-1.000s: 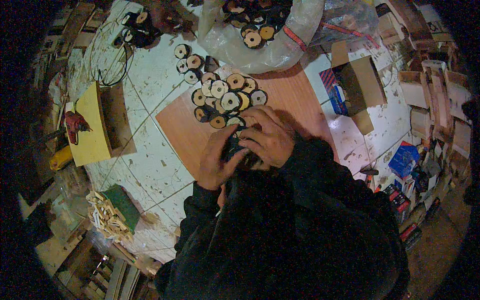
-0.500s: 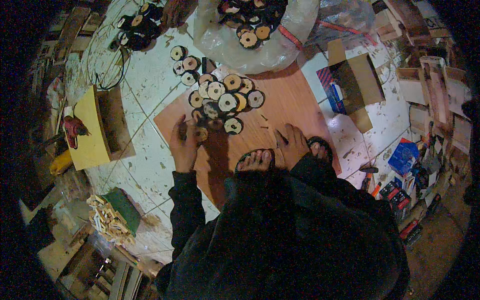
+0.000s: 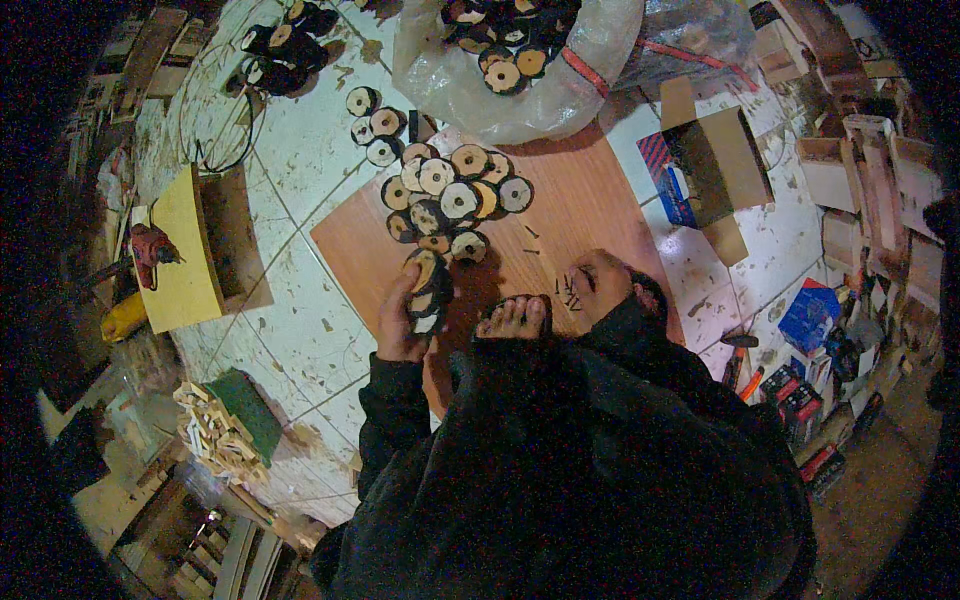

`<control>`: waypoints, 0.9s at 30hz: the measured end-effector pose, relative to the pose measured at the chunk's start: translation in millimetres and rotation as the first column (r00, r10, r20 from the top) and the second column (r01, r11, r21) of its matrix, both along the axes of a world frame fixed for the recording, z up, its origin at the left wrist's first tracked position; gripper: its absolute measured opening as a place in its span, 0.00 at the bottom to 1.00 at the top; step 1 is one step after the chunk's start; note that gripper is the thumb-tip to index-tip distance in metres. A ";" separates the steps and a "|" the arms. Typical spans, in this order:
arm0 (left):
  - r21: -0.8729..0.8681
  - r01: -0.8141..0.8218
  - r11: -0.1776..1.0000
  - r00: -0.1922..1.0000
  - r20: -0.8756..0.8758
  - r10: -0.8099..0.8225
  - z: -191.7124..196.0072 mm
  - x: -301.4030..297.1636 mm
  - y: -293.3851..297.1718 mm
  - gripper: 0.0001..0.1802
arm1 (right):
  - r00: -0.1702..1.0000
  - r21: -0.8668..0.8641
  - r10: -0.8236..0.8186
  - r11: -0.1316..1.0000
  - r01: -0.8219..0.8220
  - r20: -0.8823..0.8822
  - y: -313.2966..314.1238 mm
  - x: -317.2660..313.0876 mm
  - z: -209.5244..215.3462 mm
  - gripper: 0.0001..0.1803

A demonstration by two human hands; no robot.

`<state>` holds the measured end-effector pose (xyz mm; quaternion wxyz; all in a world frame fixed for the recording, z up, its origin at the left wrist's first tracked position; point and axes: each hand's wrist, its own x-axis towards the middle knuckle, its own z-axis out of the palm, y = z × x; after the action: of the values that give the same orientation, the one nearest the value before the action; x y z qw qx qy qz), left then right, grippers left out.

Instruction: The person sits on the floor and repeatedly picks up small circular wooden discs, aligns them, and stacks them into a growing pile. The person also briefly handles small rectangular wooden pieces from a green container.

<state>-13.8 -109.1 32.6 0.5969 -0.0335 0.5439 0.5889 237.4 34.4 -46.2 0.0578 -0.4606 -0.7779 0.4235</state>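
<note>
Head view: left hand wrapped around short stack of round dark-rimmed wooden discs, at near edge of reddish-brown wooden board lying on tiled floor. Right hand rests on board beside scattered small nails, fingers curled; cannot tell if pinching one. Bare foot between hands. More discs clustered on board; clear plastic bag of discs beyond.

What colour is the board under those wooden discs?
Reddish-brown board, clearest in the head view.
</note>
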 end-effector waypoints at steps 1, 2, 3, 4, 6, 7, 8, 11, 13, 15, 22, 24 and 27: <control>-0.013 0.032 0.999 0.997 -0.063 -0.033 -1.0 3.2 4.4 0.23 | 0.996 -0.075 -0.047 0.996 0.042 -0.074 5.1 -4.9 9.1 0.06; -0.032 0.073 0.997 0.989 -0.125 -0.076 -1.8 7.7 8.7 0.21 | 0.985 -0.153 -0.101 0.985 0.079 -0.142 10.2 -10.5 18.9 0.06; -0.038 -0.005 0.999 0.985 -0.172 -0.002 -4.1 17.2 15.0 0.20 | 0.966 -0.232 -0.160 0.966 0.111 -0.204 14.6 -16.4 29.3 0.07; -0.101 0.040 0.994 0.970 -0.234 -0.062 -3.5 23.0 19.0 0.19 | 0.917 -0.387 -0.255 0.914 0.125 -0.307 17.3 -23.2 39.9 0.06; -0.170 0.152 0.974 0.926 -0.319 -0.200 -0.2 31.6 26.2 0.19 | 0.761 -0.655 -0.466 0.752 0.071 -0.452 19.1 -39.4 59.1 0.06; -0.218 0.152 0.964 0.900 -0.373 -0.226 2.4 38.9 28.8 0.19 | 0.781 -0.627 -0.433 0.776 0.069 -0.451 18.2 -47.1 67.7 0.05; -0.188 0.174 0.967 0.898 -0.373 -0.234 4.5 42.5 32.3 0.20 | 0.796 -0.593 -0.397 0.803 0.061 -0.457 17.1 -54.4 74.9 0.05; -0.280 0.222 0.934 0.893 -0.326 -0.310 15.0 46.3 36.8 0.21 | 0.858 -0.311 -0.142 0.950 -0.021 -0.493 16.6 -68.6 88.7 0.05; -0.280 0.220 0.935 0.899 -0.314 -0.306 20.6 46.1 38.1 0.21 | 0.804 0.079 0.179 0.983 -0.163 -0.568 18.5 -73.5 89.7 0.09; -0.290 0.244 0.925 0.893 -0.304 -0.331 23.8 44.4 38.3 0.20 | 0.783 0.302 0.317 0.937 -0.173 -0.535 17.7 -74.5 86.4 0.07; -0.302 0.394 0.868 0.827 -0.297 -0.478 16.7 49.2 29.2 0.20 | 0.775 0.404 0.371 0.900 -0.165 -0.511 -9.2 -68.6 58.5 0.09; -0.291 0.404 0.867 0.817 -0.312 -0.485 13.0 52.5 23.1 0.20 | 0.777 0.429 0.398 0.884 -0.184 -0.487 -10.4 -60.9 51.9 0.07; -0.285 0.437 0.853 0.817 -0.270 -0.509 3.7 54.4 19.4 0.20 | 0.824 0.332 0.308 0.930 -0.156 -0.475 -14.4 -52.2 48.1 0.06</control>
<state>40.6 -89.8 36.3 0.6164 0.1414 0.6875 0.3569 185.1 20.0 1.9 0.2774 -0.2172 -0.8353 0.4221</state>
